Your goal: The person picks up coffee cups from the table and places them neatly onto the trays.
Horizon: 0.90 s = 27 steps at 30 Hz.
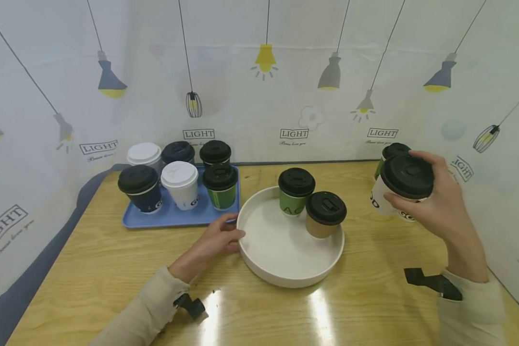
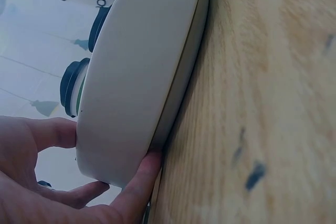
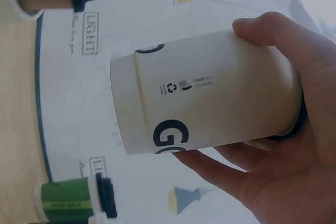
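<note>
My right hand (image 1: 441,202) grips a white paper cup (image 3: 210,93) with a black lid (image 1: 407,176), raised above the table's right side and tilted. Thumb and fingers lie around it near the lid. With my left hand (image 1: 214,240) I hold the left edge of a round white tray (image 1: 281,259), the thumb at the rim and a finger low against the underside. Inside the tray, toward its back right, stand a green cup (image 1: 291,204) and a brown cup (image 1: 321,229), both black-lidded. Behind the raised cup, another green cup (image 3: 68,201) is partly hidden.
At the back left, a blue tray (image 1: 177,220) carries several lidded cups, among them a white one (image 1: 180,187), a dark one (image 1: 140,190) and a green one (image 1: 221,192). A printed curtain (image 1: 242,115) borders the wooden table (image 1: 112,269) at the back and sides.
</note>
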Available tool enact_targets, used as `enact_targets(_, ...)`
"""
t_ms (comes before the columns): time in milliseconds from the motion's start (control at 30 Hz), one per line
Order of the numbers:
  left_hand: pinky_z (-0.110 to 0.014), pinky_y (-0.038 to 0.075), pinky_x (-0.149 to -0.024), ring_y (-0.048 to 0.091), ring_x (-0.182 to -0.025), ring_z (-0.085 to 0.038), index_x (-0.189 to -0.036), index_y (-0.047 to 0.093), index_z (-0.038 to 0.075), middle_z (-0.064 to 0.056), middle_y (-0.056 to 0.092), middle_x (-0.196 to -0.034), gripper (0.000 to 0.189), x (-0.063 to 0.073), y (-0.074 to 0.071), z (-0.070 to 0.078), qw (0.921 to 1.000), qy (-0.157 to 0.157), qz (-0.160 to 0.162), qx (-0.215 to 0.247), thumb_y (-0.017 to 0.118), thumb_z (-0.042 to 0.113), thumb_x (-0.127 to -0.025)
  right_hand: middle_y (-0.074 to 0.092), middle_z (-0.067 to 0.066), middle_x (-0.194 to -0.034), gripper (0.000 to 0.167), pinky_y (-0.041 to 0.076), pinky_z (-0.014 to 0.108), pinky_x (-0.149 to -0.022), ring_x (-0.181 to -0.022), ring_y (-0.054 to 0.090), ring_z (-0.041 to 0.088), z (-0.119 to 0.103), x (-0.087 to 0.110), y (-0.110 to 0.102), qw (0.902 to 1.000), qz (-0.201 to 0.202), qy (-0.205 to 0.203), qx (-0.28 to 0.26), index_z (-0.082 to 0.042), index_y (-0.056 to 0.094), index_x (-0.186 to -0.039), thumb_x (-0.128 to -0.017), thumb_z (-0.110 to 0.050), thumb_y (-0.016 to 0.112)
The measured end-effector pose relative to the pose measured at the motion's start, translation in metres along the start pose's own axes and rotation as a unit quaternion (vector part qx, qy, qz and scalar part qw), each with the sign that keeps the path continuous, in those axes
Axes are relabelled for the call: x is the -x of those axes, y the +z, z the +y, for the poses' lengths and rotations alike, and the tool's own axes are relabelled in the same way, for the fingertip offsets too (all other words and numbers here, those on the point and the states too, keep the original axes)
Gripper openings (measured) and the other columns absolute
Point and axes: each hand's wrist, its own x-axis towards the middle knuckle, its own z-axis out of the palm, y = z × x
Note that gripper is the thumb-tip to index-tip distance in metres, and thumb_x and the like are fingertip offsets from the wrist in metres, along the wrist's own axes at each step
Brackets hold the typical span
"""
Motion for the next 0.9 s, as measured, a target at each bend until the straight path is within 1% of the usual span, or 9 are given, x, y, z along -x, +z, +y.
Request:
enact_targets(33, -0.036, 0.063, -0.096, 0.070, -0.107, -0.027, -0.159, 0.034, 0.005, -0.030, 0.049, -0.143, 0.067, 0.000, 0.000, 0.000, 1.0000, 0.001, 0.000, 0.000, 0.063, 0.009, -0.098, 0.055, 0.006, -0.145, 0.105, 0.034, 0.006, -0.089, -0.115, 0.046, -0.013, -0.005, -0.001, 0.001, 1.0000, 0.000, -0.007, -0.005, -0.026, 0.042, -0.155, -0.067, -0.001, 0.093)
enact_targets(200, -0.037, 0.063, -0.096, 0.070, -0.106, -0.026, -0.159, 0.033, 0.005, -0.031, 0.048, -0.143, 0.067, 0.001, 0.000, 0.000, 1.0000, 0.003, -0.001, 0.005, 0.062, 0.008, -0.098, 0.058, -0.014, -0.137, 0.105, 0.040, 0.004, -0.090, -0.113, 0.054, -0.008, -0.031, -0.002, 0.005, 0.9973, -0.007, -0.059, -0.042, -0.019, 0.045, -0.153, -0.063, 0.007, 0.092)
enact_targets(267, -0.037, 0.063, -0.096, 0.070, -0.105, -0.027, -0.159, 0.034, 0.005, -0.030, 0.048, -0.143, 0.067, 0.001, 0.000, 0.000, 1.0000, 0.002, -0.001, 0.010, 0.062, 0.008, -0.098, 0.057, -0.022, -0.132, 0.105, 0.042, 0.004, -0.091, -0.112, 0.057, -0.006, -0.040, -0.001, 0.008, 0.9950, -0.022, -0.080, -0.055, -0.017, 0.045, -0.153, -0.062, 0.010, 0.091)
enact_targets(367, -0.037, 0.063, -0.096, 0.070, -0.105, -0.026, -0.159, 0.034, 0.005, -0.030, 0.049, -0.142, 0.067, 0.002, 0.001, 0.001, 1.0000, 0.002, 0.000, 0.009, 0.062, 0.008, -0.098, 0.058, -0.025, -0.130, 0.105, 0.042, 0.005, -0.092, -0.111, 0.058, -0.005, -0.051, 0.003, 0.013, 0.9913, -0.055, -0.101, -0.063, -0.016, 0.043, -0.154, -0.064, 0.010, 0.091)
enact_targets(533, -0.036, 0.062, -0.097, 0.070, -0.105, -0.026, -0.159, 0.032, 0.004, -0.031, 0.047, -0.145, 0.068, 0.002, 0.002, 0.002, 0.9999, 0.000, -0.003, 0.010, 0.062, 0.008, -0.098, 0.060, -0.020, -0.129, 0.106, 0.041, 0.007, -0.097, -0.113, 0.057, -0.006, -0.069, 0.007, 0.025, 0.9854, -0.094, -0.128, -0.061, -0.017, 0.043, -0.154, -0.064, 0.004, 0.093)
enact_targets(667, -0.038, 0.063, -0.097, 0.070, -0.104, -0.026, -0.159, 0.032, 0.002, -0.033, 0.046, -0.146, 0.068, 0.002, 0.001, 0.002, 0.9999, 0.004, -0.007, 0.008, 0.062, 0.008, -0.098, 0.064, -0.004, -0.131, 0.102, 0.042, 0.009, -0.101, -0.116, 0.058, -0.004, -0.080, 0.009, 0.042, 0.9794, -0.121, -0.138, -0.083, -0.016, 0.044, -0.153, -0.065, 0.000, 0.094)
enact_targets(767, -0.038, 0.063, -0.096, 0.070, -0.104, -0.026, -0.159, 0.032, 0.002, -0.033, 0.046, -0.146, 0.068, 0.003, 0.001, 0.002, 0.9999, 0.005, -0.008, 0.007, 0.062, 0.008, -0.098, 0.064, 0.004, -0.136, 0.101, 0.041, 0.011, -0.106, -0.122, 0.058, 0.002, -0.088, 0.010, 0.060, 0.9737, -0.147, -0.141, -0.102, -0.017, 0.043, -0.153, -0.067, -0.006, 0.095)
enact_targets(867, -0.039, 0.062, -0.097, 0.070, -0.106, -0.027, -0.159, 0.032, 0.003, -0.033, 0.046, -0.146, 0.068, 0.003, 0.001, 0.002, 0.9999, 0.005, -0.010, 0.008, 0.061, 0.008, -0.098, 0.062, 0.005, -0.142, 0.100, 0.045, 0.021, -0.111, -0.127, 0.059, 0.011, -0.098, 0.011, 0.084, 0.9683, -0.168, -0.134, -0.127, -0.023, 0.043, -0.154, -0.070, -0.012, 0.095)
enact_targets(900, -0.039, 0.062, -0.097, 0.070, -0.107, -0.027, -0.159, 0.032, 0.003, -0.032, 0.046, -0.146, 0.067, 0.003, 0.001, 0.002, 0.9999, 0.004, -0.009, 0.008, 0.062, 0.008, -0.098, 0.062, 0.005, -0.142, 0.099, 0.047, 0.026, -0.111, -0.127, 0.060, 0.014, -0.101, 0.011, 0.093, 0.9681, -0.173, -0.130, -0.126, -0.026, 0.042, -0.154, -0.071, -0.015, 0.095)
